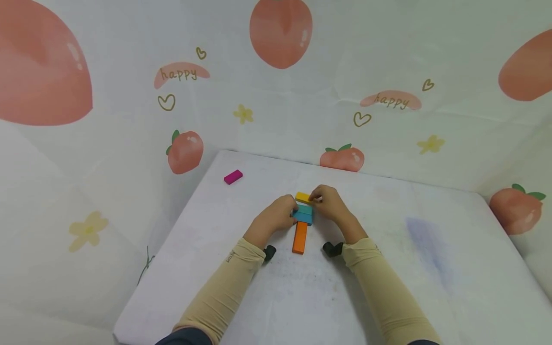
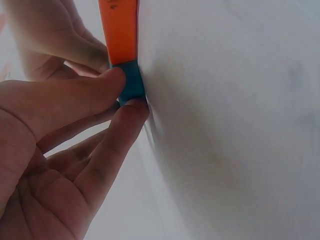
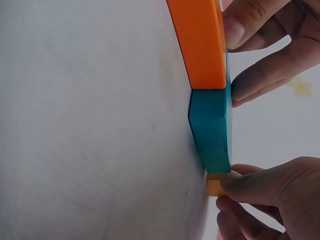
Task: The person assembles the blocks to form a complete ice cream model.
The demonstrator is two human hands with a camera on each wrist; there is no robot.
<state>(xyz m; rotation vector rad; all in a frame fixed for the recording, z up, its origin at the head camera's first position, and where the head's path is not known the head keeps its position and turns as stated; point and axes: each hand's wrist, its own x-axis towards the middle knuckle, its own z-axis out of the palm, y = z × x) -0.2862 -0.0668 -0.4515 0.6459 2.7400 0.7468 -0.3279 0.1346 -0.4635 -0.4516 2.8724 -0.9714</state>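
Observation:
A long orange block [image 1: 299,238] lies on the white tabletop, one end against teal blocks [image 1: 303,215] set crosswise beyond it. A line crosses the teal part, though I cannot tell exactly how many blocks form it. My left hand [image 1: 276,214] pinches the teal's left end, thumb and a finger at its edges in the left wrist view. Just past the teal lies a yellow block [image 1: 302,197]. Its right end is between the thumb and fingers of my right hand [image 1: 329,203]. The right wrist view shows this yellow block [image 3: 215,186] partly hidden behind the thumb.
A magenta block [image 1: 233,177] lies alone near the table's far left corner. Dark wrist-worn pieces [image 1: 332,248] sit beneath both wrists. Behind the table [image 1: 375,297] hangs a white backdrop [image 1: 276,100] printed with peaches. A bluish smudge [image 1: 427,244] marks the right side.

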